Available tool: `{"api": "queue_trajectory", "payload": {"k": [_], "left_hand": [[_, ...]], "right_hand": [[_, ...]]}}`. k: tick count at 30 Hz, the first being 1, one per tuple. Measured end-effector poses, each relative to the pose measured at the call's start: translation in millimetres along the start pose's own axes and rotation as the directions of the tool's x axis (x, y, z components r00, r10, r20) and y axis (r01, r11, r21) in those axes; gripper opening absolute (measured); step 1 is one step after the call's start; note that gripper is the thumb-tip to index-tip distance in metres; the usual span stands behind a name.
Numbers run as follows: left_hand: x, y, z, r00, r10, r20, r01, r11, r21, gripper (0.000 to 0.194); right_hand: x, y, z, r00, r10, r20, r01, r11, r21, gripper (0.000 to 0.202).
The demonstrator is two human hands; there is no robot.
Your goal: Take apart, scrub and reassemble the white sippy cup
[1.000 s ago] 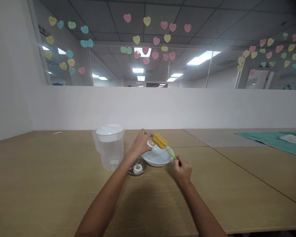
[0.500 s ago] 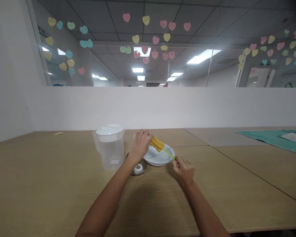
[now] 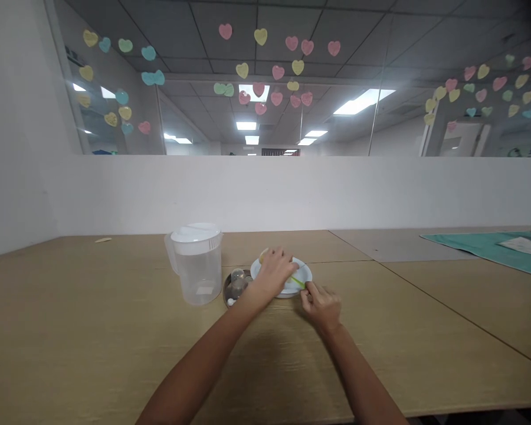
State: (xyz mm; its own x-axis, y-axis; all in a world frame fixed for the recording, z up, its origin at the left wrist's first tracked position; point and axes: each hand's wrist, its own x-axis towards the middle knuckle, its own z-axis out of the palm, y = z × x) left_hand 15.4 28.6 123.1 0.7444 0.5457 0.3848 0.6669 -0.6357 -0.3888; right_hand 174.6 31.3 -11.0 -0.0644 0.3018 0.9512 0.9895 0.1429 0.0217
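The right hand [image 3: 322, 304] is gripping the green handle [image 3: 298, 282]. Over the white basin [image 3: 305, 273], the left hand [image 3: 275, 273] is hiding the handle's far end; I am not seeing enough to tell its grip. The left forearm [image 3: 221, 336] is partly covering the metal dish [image 3: 226, 288].

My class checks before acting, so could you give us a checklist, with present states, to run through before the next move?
1. Right hand gripping the green handle: ok.
2. Left hand over the white bowl: ok.
3. Left hand's hold secure: cannot tell; the hand hides its own grip.
4. Pitcher upright, lid on: ok.
5. Metal dish resting on the table: ok.
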Motion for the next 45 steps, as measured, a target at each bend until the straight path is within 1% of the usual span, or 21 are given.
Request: {"api": "queue_trajectory", "payload": {"k": [1, 3, 7, 9, 10, 11, 12, 14, 16, 18, 20, 21, 22, 23, 25, 28, 31, 35, 38, 42, 45], "left_hand": [[0, 1, 1.9, 1.0, 0.02, 0.001, -0.02, 1.0, -0.013, 0.026], [0, -5, 5.6, 1.0, 0.008, -0.025, -0.008, 1.0, -0.009, 0.027], [-3, -34, 10.4, 0.989, -0.11, -0.101, 0.117, 0.991, 0.06, 0.029], [-7, -48, 11.3, 0.98, -0.149, -0.133, 0.161, 0.983, 0.091, 0.028], [-9, -54, 11.5, 0.976, -0.162, -0.145, 0.177, 0.979, 0.102, 0.027], [-10, -59, 11.5, 0.973, -0.173, -0.152, 0.191, 0.976, 0.109, 0.027], [-12, -63, 11.3, 0.97, -0.185, -0.155, 0.203, 0.973, 0.111, 0.028], [-15, -68, 9.7, 0.962, -0.221, -0.157, 0.237, 0.967, 0.091, 0.031], [-15, -67, 5.8, 0.938, -0.296, -0.179, 0.302, 0.953, 0.006, 0.035], [-13, -62, -1.2, 0.883, -0.421, -0.209, 0.394, 0.905, -0.158, 0.04], [-10, -54, -11.5, 0.817, -0.535, -0.213, 0.446, 0.822, -0.354, 0.048], [-9, -48, -17.5, 0.803, -0.562, -0.201, 0.439, 0.784, -0.44, 0.052], [-8, -43, -23.8, 0.804, -0.567, -0.179, 0.417, 0.752, -0.51, 0.054], [-8, -37, -29.9, 0.82, -0.554, -0.145, 0.39, 0.726, -0.566, 0.056], [-8, -25, -40.6, 0.873, -0.486, -0.046, 0.354, 0.694, -0.627, 0.061], [-11, -8, -49.1, 0.936, -0.333, 0.117, 0.332, 0.719, -0.611, 0.068], [-13, 4, -47.9, 0.957, -0.152, 0.245, 0.269, 0.777, -0.569, 0.072], [-13, 10, -39.2, 0.929, 0.061, 0.365, 0.148, 0.842, -0.519, 0.077], [-10, 10, -31.7, 0.892, 0.154, 0.425, 0.083, 0.868, -0.489, 0.073], [-8, 8, -20.1, 0.839, 0.206, 0.504, 0.063, 0.883, -0.466, 0.065], [-7, 7, -12.6, 0.82, 0.197, 0.538, 0.077, 0.892, -0.445, 0.064]], "right_hand": [[0, 0, 0, 1.0, -0.001, -0.006, 0.001, 1.0, 0.006, 0.02], [-1, 2, 2, 0.999, 0.031, -0.012, -0.031, 1.0, 0.006, 0.02], [-2, 5, 5, 0.986, 0.166, 0.027, -0.166, 0.986, -0.002, 0.024], [-1, 6, 6, 0.959, 0.272, 0.077, -0.273, 0.962, 0.0, 0.025], [0, 7, 6, 0.931, 0.349, 0.104, -0.35, 0.937, -0.011, 0.026], [2, 9, 5, 0.889, 0.44, 0.126, -0.44, 0.898, -0.03, 0.027], [3, 10, 4, 0.83, 0.54, 0.141, -0.538, 0.841, -0.055, 0.028], [7, 14, 3, 0.68, 0.717, 0.153, -0.712, 0.695, -0.094, 0.031], [10, 19, 2, 0.552, 0.814, 0.182, -0.812, 0.574, -0.103, 0.034], [11, 21, 4, 0.469, 0.851, 0.238, -0.856, 0.504, -0.113, 0.037], [11, 22, 6, 0.425, 0.854, 0.301, -0.869, 0.478, -0.128, 0.038], [10, 22, 7, 0.415, 0.847, 0.334, -0.868, 0.478, -0.133, 0.039], [9, 21, 7, 0.412, 0.835, 0.366, -0.864, 0.485, -0.134, 0.04], [8, 21, 8, 0.413, 0.819, 0.398, -0.856, 0.498, -0.135, 0.041], [6, 20, 9, 0.416, 0.786, 0.457, -0.835, 0.529, -0.151, 0.042], [5, 19, 10, 0.414, 0.738, 0.533, -0.787, 0.585, -0.197, 0.041], [5, 18, 10, 0.416, 0.675, 0.609, -0.73, 0.648, -0.22, 0.039], [5, 16, 11, 0.41, 0.619, 0.67, -0.671, 0.702, -0.238, 0.036], [5, 16, 13, 0.409, 0.596, 0.691, -0.636, 0.729, -0.253, 0.033], [3, 17, 15, 0.406, 0.561, 0.722, -0.596, 0.761, -0.255, 0.032], [2, 16, 16, 0.417, 0.542, 0.729, -0.571, 0.781, -0.254, 0.031]]}}
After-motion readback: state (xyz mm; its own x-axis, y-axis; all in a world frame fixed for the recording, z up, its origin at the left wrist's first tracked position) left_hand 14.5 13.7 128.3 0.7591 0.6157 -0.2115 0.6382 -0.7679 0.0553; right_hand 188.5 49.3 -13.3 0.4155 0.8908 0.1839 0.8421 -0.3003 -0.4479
